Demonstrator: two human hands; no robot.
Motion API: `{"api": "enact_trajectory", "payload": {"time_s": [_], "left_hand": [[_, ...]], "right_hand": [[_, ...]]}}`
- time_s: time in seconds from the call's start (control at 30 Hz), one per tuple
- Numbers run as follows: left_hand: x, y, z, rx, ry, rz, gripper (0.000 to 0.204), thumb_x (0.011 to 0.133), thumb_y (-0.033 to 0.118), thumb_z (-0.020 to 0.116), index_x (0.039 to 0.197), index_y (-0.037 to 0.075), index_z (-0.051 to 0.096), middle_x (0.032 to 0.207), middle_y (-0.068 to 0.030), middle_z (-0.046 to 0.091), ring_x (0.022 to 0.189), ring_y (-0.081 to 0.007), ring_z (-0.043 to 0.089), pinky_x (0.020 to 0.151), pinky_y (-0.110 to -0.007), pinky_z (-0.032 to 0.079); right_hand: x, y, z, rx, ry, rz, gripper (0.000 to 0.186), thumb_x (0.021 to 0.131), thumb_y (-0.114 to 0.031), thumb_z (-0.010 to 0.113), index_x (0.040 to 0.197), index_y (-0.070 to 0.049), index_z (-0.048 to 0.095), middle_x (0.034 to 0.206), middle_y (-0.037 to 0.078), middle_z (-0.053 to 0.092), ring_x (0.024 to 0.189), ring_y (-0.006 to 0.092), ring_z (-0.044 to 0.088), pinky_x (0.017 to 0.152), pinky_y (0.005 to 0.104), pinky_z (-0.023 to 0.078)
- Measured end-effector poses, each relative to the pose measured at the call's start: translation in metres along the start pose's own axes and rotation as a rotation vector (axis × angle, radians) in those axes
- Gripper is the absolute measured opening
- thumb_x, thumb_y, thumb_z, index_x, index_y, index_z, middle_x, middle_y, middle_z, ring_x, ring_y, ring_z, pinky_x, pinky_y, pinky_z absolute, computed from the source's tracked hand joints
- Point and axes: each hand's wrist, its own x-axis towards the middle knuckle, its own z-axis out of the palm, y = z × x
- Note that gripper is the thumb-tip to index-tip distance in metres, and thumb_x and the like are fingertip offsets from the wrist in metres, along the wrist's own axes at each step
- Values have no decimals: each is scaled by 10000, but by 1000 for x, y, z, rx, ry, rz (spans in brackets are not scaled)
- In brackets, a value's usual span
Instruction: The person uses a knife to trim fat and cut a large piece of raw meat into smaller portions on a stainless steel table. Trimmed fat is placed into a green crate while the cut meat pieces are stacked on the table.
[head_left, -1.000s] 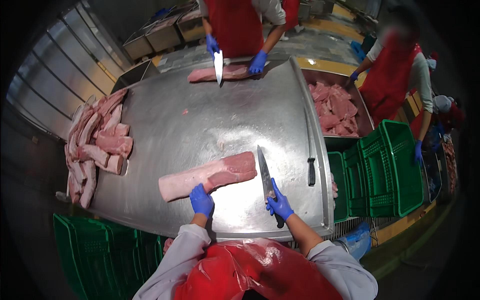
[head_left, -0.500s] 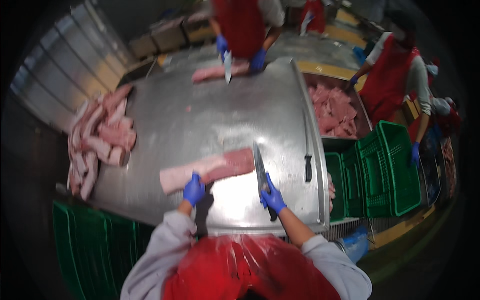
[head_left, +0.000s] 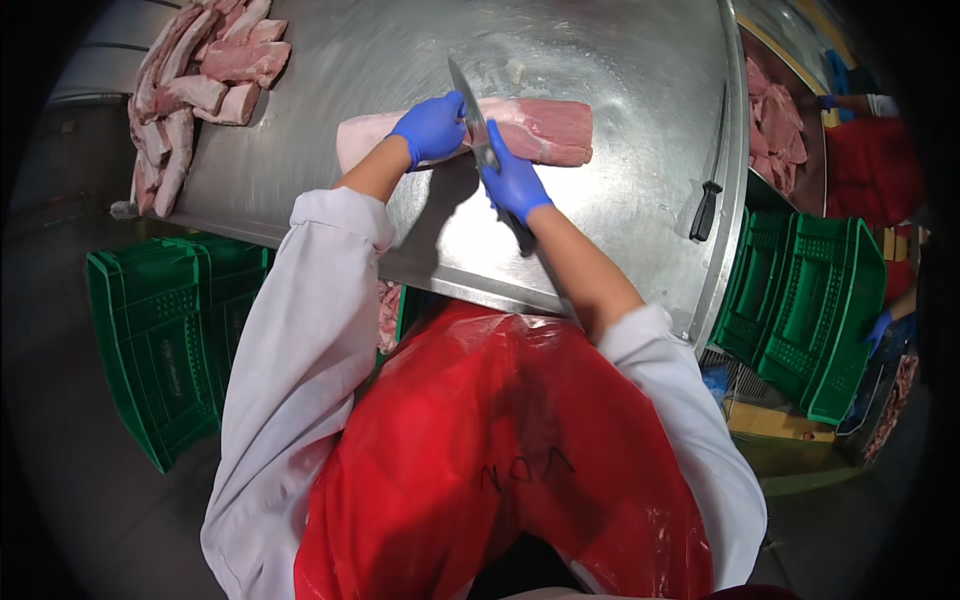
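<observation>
A long slab of pork loin [head_left: 545, 130], pale fat at its left end and pink flesh at its right, lies crosswise on the steel table. My right hand [head_left: 515, 182], gloved in blue, is wrapped round the dark handle of a long knife [head_left: 474, 112]. Its blade points away from me and crosses above the loin's middle. Just left of the blade, my left hand [head_left: 430, 130] is closed over the loin, fingers curled together. What those fingers pinch, if anything, is hidden. Shadows of hands and knife fall on the near tabletop.
A heap of meat pieces [head_left: 185, 85] covers the table's left corner. Near the right edge lies a black-handled tool [head_left: 706, 212]. Green crates [head_left: 160, 340] stand at left, more green crates [head_left: 815, 300] at right. Beyond the right rim is a bin of cut meat [head_left: 775, 130], with a red-aproned person [head_left: 870, 170] beside it.
My view has tipped downward, so the co-worker across the table is out of sight. My hands have come together over the loin, and the knife has moved left from beside its right end to its middle.
</observation>
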Motion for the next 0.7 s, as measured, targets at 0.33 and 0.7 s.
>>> {"api": "enact_trajectory", "payload": {"time_s": [0.33,0.7], "left_hand": [[21,-11,-32,-176,45,44,166,852,133,560,971,18,563,855,-188,643,805,-304,628,749,-402,495],[2,-21,-80,-355,128,126,179,851,161,560,969,27,578,831,-185,647,764,-313,622,736,-391,504]], "right_hand": [[14,-10,7,10,-17,-51,772,968,-165,497,1598,-312,76,705,152,664,536,249,648,575,377,569],[35,-45,41,76,-156,107,778,980,-164,503,1602,-321,62,679,111,646,527,189,629,544,350,556]]}}
